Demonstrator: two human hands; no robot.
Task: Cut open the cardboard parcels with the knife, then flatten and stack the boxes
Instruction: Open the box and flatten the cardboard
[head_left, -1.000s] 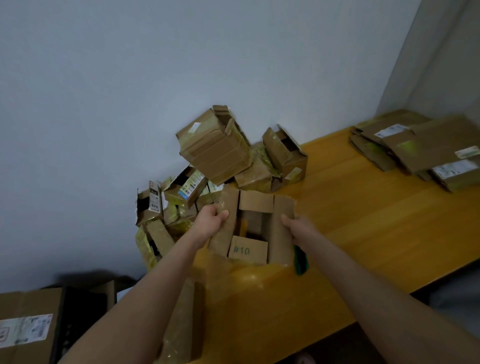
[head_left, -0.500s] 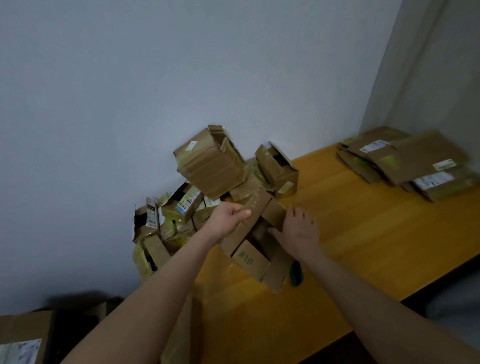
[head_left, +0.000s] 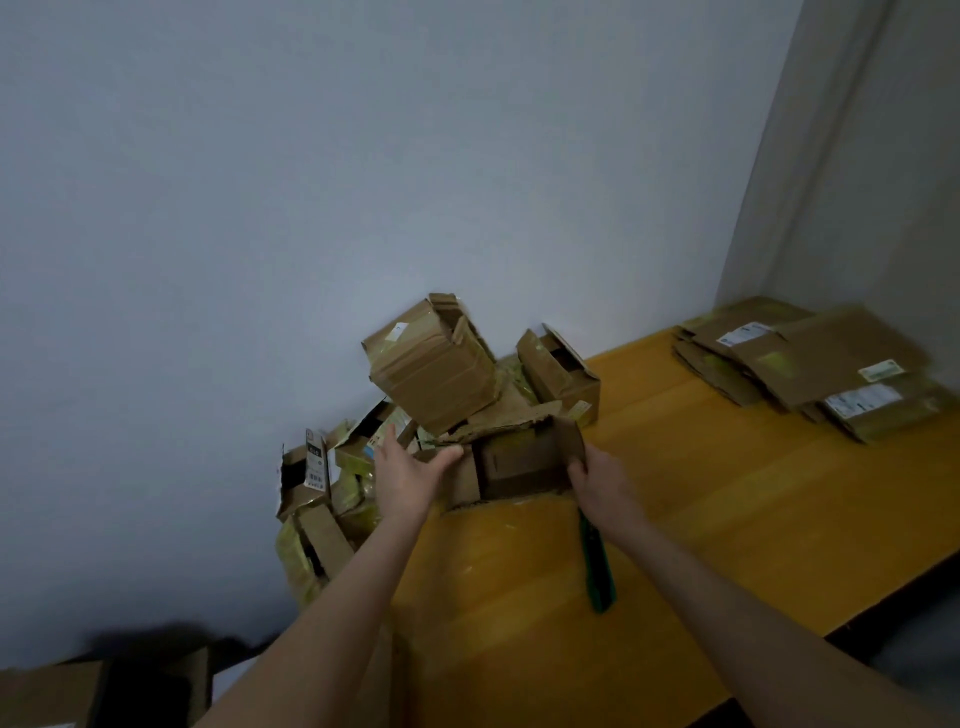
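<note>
One view, head-worn, wide-angle. Faces forward and down along both forearms onto the yellow surface (head_left: 753, 519). Frame tilted: surface edge runs diagonally up to the right. Left hand (head_left: 410, 478), right hand (head_left: 605, 486) and the cardboard box (head_left: 524, 462) sit just below frame centre, at arm's reach. Wall (head_left: 363, 156) fills the upper half; flattened stack (head_left: 821, 364) at far right edge, blurred.
</note>
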